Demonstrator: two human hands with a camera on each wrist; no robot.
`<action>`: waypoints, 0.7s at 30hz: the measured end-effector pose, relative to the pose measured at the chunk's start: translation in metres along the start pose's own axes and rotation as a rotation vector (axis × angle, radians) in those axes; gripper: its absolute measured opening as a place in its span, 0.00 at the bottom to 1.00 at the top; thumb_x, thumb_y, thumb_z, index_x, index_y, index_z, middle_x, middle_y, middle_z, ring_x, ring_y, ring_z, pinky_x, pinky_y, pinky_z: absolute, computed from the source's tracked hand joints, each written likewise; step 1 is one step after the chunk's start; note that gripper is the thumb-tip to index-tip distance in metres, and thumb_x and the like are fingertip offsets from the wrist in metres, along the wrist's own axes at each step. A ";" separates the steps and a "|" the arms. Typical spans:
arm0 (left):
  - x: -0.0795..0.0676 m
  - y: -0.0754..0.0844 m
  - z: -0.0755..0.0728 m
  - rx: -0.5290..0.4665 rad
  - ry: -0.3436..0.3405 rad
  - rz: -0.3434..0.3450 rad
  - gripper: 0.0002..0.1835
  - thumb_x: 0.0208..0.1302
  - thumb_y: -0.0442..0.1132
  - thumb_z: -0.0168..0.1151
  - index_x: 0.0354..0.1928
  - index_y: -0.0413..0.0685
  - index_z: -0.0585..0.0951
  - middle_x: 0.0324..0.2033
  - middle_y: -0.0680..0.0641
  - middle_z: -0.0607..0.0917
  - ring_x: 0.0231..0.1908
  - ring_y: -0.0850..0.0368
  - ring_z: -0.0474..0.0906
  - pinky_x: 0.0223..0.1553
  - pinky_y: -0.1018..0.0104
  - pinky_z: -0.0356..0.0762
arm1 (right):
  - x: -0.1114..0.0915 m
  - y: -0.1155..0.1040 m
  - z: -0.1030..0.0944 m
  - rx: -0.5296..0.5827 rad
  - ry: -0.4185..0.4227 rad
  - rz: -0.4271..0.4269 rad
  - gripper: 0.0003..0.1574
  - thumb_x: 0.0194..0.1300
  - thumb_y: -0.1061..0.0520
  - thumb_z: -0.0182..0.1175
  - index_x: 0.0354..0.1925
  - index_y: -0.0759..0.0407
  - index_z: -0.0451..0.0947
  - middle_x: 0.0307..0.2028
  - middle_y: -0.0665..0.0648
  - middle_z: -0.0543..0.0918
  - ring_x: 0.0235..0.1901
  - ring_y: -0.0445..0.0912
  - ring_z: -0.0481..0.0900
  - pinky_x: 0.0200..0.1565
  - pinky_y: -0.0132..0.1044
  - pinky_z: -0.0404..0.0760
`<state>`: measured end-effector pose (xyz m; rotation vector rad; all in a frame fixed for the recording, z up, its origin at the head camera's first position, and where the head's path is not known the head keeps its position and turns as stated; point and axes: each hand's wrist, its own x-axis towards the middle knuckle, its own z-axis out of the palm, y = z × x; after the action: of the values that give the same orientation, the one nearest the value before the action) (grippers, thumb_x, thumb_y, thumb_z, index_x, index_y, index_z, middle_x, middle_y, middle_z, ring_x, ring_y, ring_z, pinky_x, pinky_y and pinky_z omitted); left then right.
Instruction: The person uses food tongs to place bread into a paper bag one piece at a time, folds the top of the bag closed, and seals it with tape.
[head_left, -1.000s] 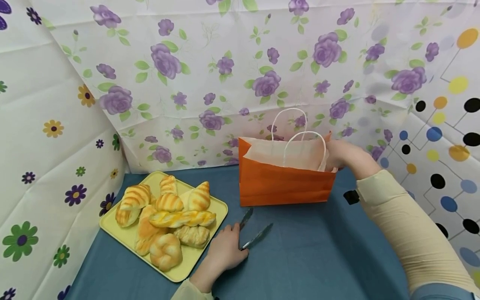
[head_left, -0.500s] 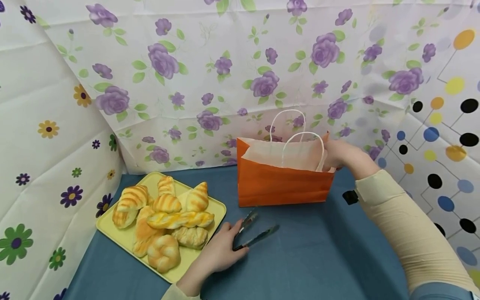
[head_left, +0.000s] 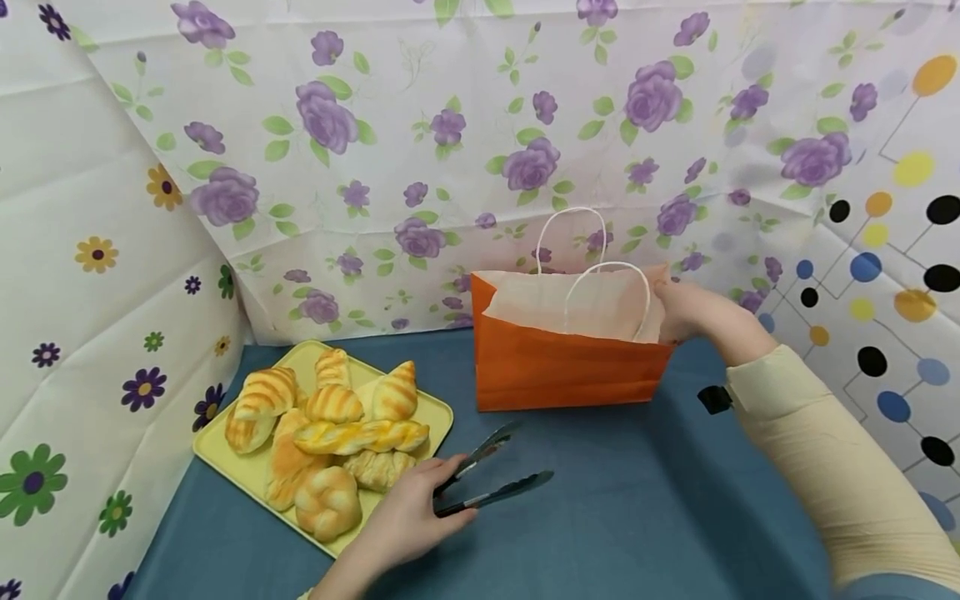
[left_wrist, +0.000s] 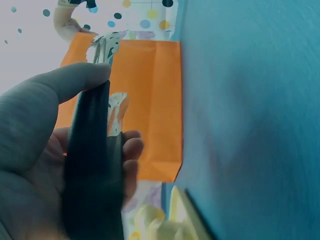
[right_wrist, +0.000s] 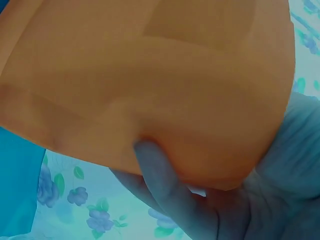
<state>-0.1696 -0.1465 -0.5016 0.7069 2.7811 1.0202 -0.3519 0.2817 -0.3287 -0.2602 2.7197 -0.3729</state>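
Note:
My left hand (head_left: 408,518) holds a pair of tongs (head_left: 507,492) by the dark handles, thumb on one arm and fingers along the other. The tongs' arms are spread apart, metal tips pointing right, nothing between them. In the left wrist view, the thumb lies along the dark handle (left_wrist: 90,145). An orange paper bag (head_left: 570,367) stands upright at the back, mouth open, with two white cord handles. My right hand (head_left: 693,312) grips its right side at the top edge. In the right wrist view, bent fingers (right_wrist: 160,175) press against the orange paper.
A yellow tray (head_left: 437,414) at the left carries several breads, among them a twisted bread stick (head_left: 360,437) and a round braided roll (head_left: 327,504). Blue cloth (head_left: 600,500) covers the table. Flowered sheets (head_left: 420,150) hang behind and at the sides.
My left hand has moved left and nearer to me, and the tongs' arms have spread wider. The right hand has shifted slightly right, drawing the bag's top edge with it.

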 end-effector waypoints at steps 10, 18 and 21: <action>-0.029 -0.007 -0.035 -0.006 0.055 -0.059 0.40 0.67 0.56 0.76 0.79 0.62 0.73 0.36 0.59 0.77 0.28 0.67 0.71 0.27 0.68 0.73 | -0.006 0.002 0.002 0.019 -0.017 0.023 0.74 0.58 0.67 0.68 0.82 0.74 0.25 0.27 0.62 0.78 0.20 0.49 0.70 0.25 0.40 0.69; -0.045 -0.030 -0.069 0.134 0.253 0.025 0.39 0.72 0.55 0.72 0.81 0.59 0.71 0.37 0.59 0.77 0.27 0.67 0.68 0.27 0.68 0.69 | -0.008 0.003 0.002 0.016 -0.019 0.011 0.69 0.60 0.65 0.68 0.83 0.75 0.33 0.30 0.62 0.79 0.23 0.52 0.74 0.26 0.41 0.71; -0.050 -0.045 -0.088 0.215 0.324 0.085 0.39 0.68 0.51 0.77 0.78 0.54 0.74 0.33 0.58 0.75 0.26 0.67 0.66 0.26 0.69 0.67 | -0.007 0.003 0.002 0.019 -0.004 0.005 0.70 0.60 0.64 0.69 0.83 0.75 0.34 0.33 0.64 0.78 0.23 0.52 0.74 0.26 0.42 0.72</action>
<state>-0.1642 -0.2515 -0.4657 0.7501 3.2034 0.9329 -0.3450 0.2858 -0.3290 -0.2486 2.7110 -0.3962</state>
